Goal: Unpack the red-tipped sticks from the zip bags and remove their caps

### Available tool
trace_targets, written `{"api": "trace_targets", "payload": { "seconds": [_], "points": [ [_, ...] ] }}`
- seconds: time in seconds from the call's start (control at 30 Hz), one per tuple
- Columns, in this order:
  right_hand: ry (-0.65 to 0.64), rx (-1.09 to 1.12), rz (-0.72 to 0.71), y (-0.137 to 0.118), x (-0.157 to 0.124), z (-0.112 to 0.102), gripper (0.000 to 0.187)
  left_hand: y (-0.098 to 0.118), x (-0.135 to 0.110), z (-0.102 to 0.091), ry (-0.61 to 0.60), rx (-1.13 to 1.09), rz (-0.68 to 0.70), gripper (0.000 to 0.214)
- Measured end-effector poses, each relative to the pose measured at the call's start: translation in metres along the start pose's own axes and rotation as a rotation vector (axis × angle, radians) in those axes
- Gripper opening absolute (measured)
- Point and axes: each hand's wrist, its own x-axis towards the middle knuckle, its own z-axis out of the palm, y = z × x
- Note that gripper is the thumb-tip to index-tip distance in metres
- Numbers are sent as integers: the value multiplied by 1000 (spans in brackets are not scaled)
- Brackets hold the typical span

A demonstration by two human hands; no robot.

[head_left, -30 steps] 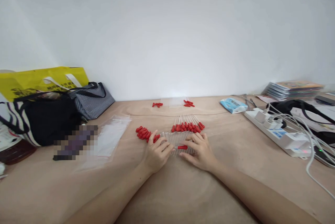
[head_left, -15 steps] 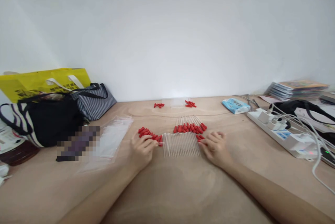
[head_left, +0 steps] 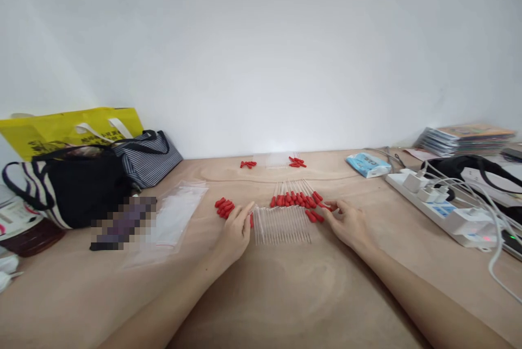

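Note:
On the table lies a row of thin glass dropper tubes (head_left: 282, 225). My left hand (head_left: 236, 231) is at the row's left end, fingers stretched towards the nearest tubes, thumb mostly hidden. Loose red rubber bulbs (head_left: 224, 207) lie beside and partly behind it. My right hand (head_left: 346, 222) pinches a red-bulbed dropper (head_left: 324, 206) at the right end of a fanned group of assembled droppers (head_left: 294, 198), whose glass tips point away from me. A few more red bulbs (head_left: 314, 216) sit just below that hand, by the row's right end.
Clear plastic bags (head_left: 179, 213) lie on the left, near a striped bag (head_left: 147, 159) and a black bag (head_left: 81, 186). Farther back are small red bulb piles (head_left: 297, 162). A blue tissue pack (head_left: 367, 164) and a power strip with cables (head_left: 432, 202) are on the right.
My left hand no longer shows the glass tube it pinched and has moved right to the tube row. My right hand has moved from the loose bulbs to the fanned droppers, holding one.

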Motion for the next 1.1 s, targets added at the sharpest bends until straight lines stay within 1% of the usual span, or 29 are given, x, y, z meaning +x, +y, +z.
{"api": "trace_targets", "payload": {
  "seconds": [0.07, 0.17, 0.3, 0.43, 0.5, 0.6, 0.73, 0.87, 1.03, 1.1],
  "points": [
    [-39, 5, 28, 0, 1, -1, 29, 6, 8, 1, -44, -37, -32, 31],
    [-83, -9, 24, -2, 0, 0, 25, 16, 21, 4, -109, -56, -46, 28],
    [-85, -55, 10, -5, -1, 1, 27, 27, 35, 11, -180, -40, -80, 23],
    [-103, -68, 46, -5, 1, 0, 30, 31, 43, 20, -300, -25, -144, 21],
    [-125, -67, 70, -5, 2, -1, 30, 31, 45, 23, -334, -7, -152, 20],
    [-144, -94, 97, -3, 4, -1, 30, 30, 46, 26, -334, 36, -160, 19],
    [-138, -150, 105, 0, 5, 0, 33, 29, 45, 30, -323, 86, -162, 17],
    [-122, -111, 87, -2, 5, 2, 31, 28, 43, 33, -316, 119, -157, 17],
    [-184, -72, 96, -4, 3, 1, 36, 29, 42, 31, -316, 140, -150, 16],
    [-168, -66, 101, -4, 3, 1, 35, 29, 38, 29, -276, 142, -123, 15]
  ]
}}
